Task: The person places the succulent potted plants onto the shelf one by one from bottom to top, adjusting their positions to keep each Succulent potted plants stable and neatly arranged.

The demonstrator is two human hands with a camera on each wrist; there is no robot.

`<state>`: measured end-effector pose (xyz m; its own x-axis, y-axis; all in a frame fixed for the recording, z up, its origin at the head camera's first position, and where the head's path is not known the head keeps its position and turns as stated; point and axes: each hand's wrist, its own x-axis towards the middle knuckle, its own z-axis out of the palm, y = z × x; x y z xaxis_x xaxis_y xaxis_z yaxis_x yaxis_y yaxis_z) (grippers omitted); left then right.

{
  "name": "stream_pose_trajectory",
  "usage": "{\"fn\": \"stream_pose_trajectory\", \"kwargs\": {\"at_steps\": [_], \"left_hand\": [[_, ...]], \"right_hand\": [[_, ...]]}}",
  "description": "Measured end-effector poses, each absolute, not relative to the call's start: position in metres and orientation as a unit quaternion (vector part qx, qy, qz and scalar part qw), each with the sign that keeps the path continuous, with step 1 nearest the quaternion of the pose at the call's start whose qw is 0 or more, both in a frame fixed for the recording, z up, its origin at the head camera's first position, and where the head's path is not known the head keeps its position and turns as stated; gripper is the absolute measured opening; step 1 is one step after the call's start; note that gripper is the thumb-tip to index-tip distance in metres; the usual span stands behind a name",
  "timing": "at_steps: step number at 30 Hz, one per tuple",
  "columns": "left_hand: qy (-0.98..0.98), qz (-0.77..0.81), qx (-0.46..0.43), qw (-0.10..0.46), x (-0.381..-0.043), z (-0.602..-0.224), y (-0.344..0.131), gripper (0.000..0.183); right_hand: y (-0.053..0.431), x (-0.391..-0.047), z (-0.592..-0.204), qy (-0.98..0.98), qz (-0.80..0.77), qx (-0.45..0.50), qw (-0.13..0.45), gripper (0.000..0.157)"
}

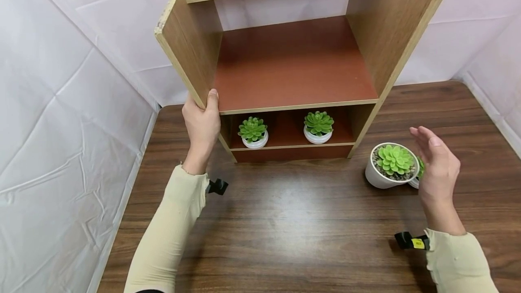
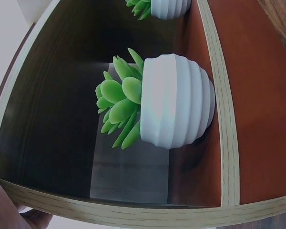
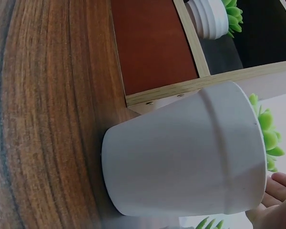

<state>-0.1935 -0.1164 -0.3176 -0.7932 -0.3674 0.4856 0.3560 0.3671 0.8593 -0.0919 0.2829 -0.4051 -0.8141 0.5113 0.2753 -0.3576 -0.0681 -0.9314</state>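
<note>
Beside a smooth, tapered pot [image 3: 181, 157], right fingers [image 1: 427, 134] extend loosely; left fingers [image 1: 212, 100] grip the wood-grained panel [image 1: 195, 51].

The left hand [image 1: 201, 121] curls in a grip; the right hand [image 1: 441, 168] has fingers loosely extended.

Head looks downward; 2 wrists close-up; cabinet [image 1: 295, 67] shared.

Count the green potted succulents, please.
4: a left green succulent and a right succulent, in ribbed white pots, in the tan wooden cabinet; a third succulent in a smooth white pot on the brown wooden table; a fourth succulent beside that pot, partly hidden. Others may be hidden.
</note>
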Motion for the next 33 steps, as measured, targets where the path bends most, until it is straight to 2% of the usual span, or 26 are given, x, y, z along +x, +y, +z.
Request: {"fn": "stream_pose_trajectory", "kwargs": {"at_steps": [9,15,20,28,33], "left_hand": [[-0.76,-0.567,-0.001,0.319,-0.193,-0.317,-0.116,0.022],[-0.759,-0.562,-0.004,0.328,-0.197,-0.322,-0.12,0.019],[-0.762,-0.558,-0.002,0.328,-0.197,-0.323,-0.121,0.019],[-0.762,-0.56,-0.006,0.326,-0.197,-0.322,-0.121,0.021],[-0.763,-0.558,-0.003,0.326,-0.197,-0.322,-0.121,0.021]], "right_hand": [[0.287,-0.091,-0.413,-0.59,0.761,0.004,0.269,0.037],[0.292,-0.088,-0.414,-0.668,0.706,-0.031,0.235,0.036],[0.297,-0.085,-0.417,-0.708,0.679,-0.014,0.192,0.045],[0.298,-0.084,-0.426,-0.685,0.704,0.025,0.185,0.058],[0.302,-0.084,-0.43,-0.761,0.627,0.022,0.166,0.072]]}}
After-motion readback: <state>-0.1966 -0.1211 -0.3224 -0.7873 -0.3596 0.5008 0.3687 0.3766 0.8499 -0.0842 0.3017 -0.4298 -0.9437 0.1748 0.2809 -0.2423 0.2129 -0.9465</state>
